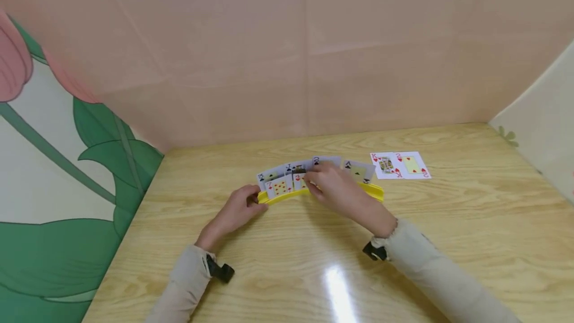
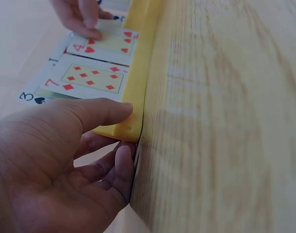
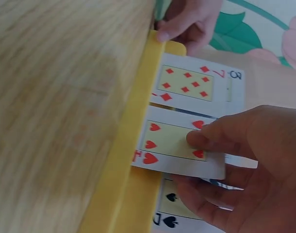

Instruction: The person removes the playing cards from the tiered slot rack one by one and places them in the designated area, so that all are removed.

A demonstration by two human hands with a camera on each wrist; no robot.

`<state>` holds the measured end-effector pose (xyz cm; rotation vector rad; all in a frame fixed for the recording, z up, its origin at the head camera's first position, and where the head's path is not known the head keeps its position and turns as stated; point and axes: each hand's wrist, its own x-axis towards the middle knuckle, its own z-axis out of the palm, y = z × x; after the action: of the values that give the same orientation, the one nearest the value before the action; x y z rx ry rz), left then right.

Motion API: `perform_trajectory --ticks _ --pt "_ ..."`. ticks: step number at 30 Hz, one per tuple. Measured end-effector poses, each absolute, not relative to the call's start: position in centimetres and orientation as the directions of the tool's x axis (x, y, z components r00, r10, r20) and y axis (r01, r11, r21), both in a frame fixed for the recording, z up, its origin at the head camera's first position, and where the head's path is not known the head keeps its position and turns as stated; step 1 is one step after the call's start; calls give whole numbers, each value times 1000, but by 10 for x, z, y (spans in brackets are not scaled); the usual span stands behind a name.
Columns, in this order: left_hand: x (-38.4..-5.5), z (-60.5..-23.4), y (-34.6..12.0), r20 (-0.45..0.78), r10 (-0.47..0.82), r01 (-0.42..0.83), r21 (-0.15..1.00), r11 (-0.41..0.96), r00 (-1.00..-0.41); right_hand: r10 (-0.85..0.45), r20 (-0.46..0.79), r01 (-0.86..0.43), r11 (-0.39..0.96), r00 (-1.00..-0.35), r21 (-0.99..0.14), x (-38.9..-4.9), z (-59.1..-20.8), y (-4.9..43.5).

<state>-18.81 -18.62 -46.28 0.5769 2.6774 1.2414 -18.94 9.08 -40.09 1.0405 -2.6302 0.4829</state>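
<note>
A curved yellow card holder (image 1: pixel 374 192) stands on the table with playing cards upright in it. My left hand (image 1: pixel 237 208) grips its left end, thumb on the front and fingers behind. Between the thumb and fingers of my right hand (image 1: pixel 338 191) is the four of hearts (image 3: pixel 172 141), its lower edge at the holder's front slot. Beside it in the front row stands the seven of diamonds (image 3: pixel 187 82). The back row holds a three of spades (image 2: pixel 34 100), a jack, a two of spades (image 1: pixel 329 159) and an ace of spades (image 1: pixel 358 171), partly covered.
To the right of the holder, a king of hearts (image 1: pixel 383 165) and a two of hearts (image 1: pixel 411 165) lie face up, edges together, on the wooden table (image 1: pixel 471 243). A pink cloth wall (image 1: pixel 269 64) rises behind the table, and a flower-patterned panel (image 1: pixel 45 163) is at the left.
</note>
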Motion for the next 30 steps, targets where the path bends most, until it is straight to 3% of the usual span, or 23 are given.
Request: perform_trajectory --ticks 9,30 --pt "-189 -462 -184 39 396 289 751 594 -917 -612 382 -711 670 -692 -214 -192 -410 93" --pt "-187 -463 -185 37 385 278 755 594 -922 -651 293 -712 663 -700 -228 -190 -406 94"
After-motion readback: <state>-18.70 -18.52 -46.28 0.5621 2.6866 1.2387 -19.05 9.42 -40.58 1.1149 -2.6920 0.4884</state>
